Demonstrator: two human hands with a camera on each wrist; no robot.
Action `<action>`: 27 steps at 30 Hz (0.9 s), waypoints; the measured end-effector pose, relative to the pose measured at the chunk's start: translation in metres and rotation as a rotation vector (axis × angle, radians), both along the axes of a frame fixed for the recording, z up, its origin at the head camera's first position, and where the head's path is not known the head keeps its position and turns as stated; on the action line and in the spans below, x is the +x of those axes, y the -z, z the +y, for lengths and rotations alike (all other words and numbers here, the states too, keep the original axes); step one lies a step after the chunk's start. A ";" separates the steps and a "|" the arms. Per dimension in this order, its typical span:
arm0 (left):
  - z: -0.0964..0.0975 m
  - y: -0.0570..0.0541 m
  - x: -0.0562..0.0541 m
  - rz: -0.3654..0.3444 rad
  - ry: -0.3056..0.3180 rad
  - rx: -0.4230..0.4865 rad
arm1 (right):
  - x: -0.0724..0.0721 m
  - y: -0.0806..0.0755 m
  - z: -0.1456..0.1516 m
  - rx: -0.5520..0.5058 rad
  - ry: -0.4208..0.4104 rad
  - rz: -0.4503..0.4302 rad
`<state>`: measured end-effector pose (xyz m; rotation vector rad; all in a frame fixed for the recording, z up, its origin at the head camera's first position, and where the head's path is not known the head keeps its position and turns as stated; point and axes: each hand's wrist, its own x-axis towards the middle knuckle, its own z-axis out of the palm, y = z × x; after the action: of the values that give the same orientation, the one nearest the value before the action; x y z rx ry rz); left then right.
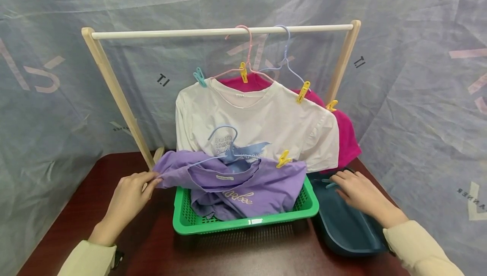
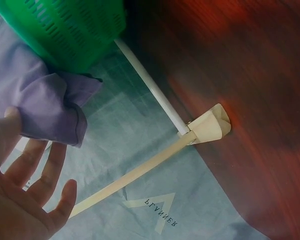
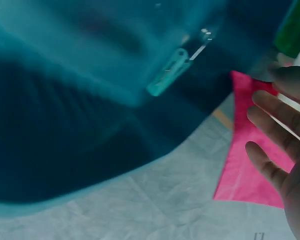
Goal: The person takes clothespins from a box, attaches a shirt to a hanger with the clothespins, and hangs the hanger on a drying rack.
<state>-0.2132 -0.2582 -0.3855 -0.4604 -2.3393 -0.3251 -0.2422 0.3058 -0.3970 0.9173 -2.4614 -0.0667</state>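
My left hand (image 1: 131, 195) pinches the left-side sleeve of a purple T-shirt (image 1: 279, 187) between thumb and fingers. The shirt lies bunched over a green basket (image 1: 245, 222). A light blue hanger (image 1: 230, 136) sits in its neckline, hook up, and a yellow clothespin (image 1: 283, 159) grips the right shoulder. Over a dark blue basin (image 1: 342, 229) hovers my right hand (image 1: 359, 191), fingers loosely extended. In the right wrist view, a teal clothespin (image 3: 168, 72) lies inside the basin, apart from the fingers.
A rack with a white rail (image 1: 152, 34) stands behind. On it hang a white shirt (image 1: 281, 115), clipped with teal and yellow clothespins, and a magenta shirt (image 1: 346, 136) behind it. The dark red table (image 1: 152, 242) meets a grey printed curtain (image 1: 426, 119).
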 end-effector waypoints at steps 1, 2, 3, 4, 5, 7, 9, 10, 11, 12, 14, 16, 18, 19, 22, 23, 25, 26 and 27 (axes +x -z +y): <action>0.000 0.000 0.000 0.001 -0.001 -0.002 | -0.001 0.001 0.001 0.009 0.005 -0.012; 0.000 0.000 0.000 0.001 -0.003 -0.003 | -0.003 0.002 0.002 0.018 0.010 -0.025; 0.000 0.000 0.000 0.001 -0.004 -0.004 | -0.004 0.003 0.003 0.028 0.014 -0.037; 0.000 0.000 0.000 0.001 -0.006 -0.005 | -0.006 0.004 0.003 0.035 0.017 -0.050; 0.000 -0.001 0.000 0.000 -0.007 -0.006 | -0.007 0.005 0.004 0.043 0.021 -0.063; -0.001 -0.001 0.000 0.001 -0.007 -0.005 | -0.010 0.006 0.005 0.059 0.031 -0.085; -0.001 -0.001 0.000 0.004 -0.004 -0.004 | -0.013 0.006 0.006 0.069 0.037 -0.108; -0.001 -0.001 0.000 0.005 -0.002 -0.004 | -0.014 0.007 0.006 0.071 0.039 -0.120; -0.001 -0.001 0.000 0.007 -0.001 -0.005 | -0.015 0.007 0.006 0.073 0.043 -0.130; -0.001 -0.001 0.000 0.008 0.000 -0.005 | -0.016 0.008 0.007 0.073 0.045 -0.139; -0.001 -0.001 0.000 0.008 0.000 -0.008 | -0.019 0.010 0.006 0.069 0.048 -0.156; -0.001 -0.001 0.000 0.006 -0.001 -0.009 | -0.022 0.012 0.006 0.068 0.058 -0.172; -0.001 -0.001 0.000 0.002 -0.002 -0.010 | -0.024 0.015 0.005 0.074 0.072 -0.184; 0.000 -0.001 0.000 0.001 -0.001 -0.010 | -0.026 0.017 0.005 0.078 0.078 -0.191; 0.000 -0.001 0.001 0.000 0.001 -0.011 | -0.028 0.021 0.004 0.093 0.092 -0.200; 0.000 -0.001 0.001 0.000 0.002 -0.013 | -0.028 0.022 0.004 0.097 0.096 -0.198; 0.000 -0.001 0.001 0.001 0.003 -0.016 | -0.028 0.025 0.005 0.099 0.102 -0.193; 0.000 -0.001 0.001 0.001 0.003 -0.018 | -0.028 0.026 0.005 0.099 0.107 -0.190; 0.000 -0.001 0.001 0.001 0.004 -0.018 | -0.028 0.028 0.005 0.099 0.112 -0.188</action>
<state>-0.2126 -0.2581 -0.3843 -0.4745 -2.3426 -0.3058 -0.2703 0.3112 -0.4248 0.8601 -2.7045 -0.1479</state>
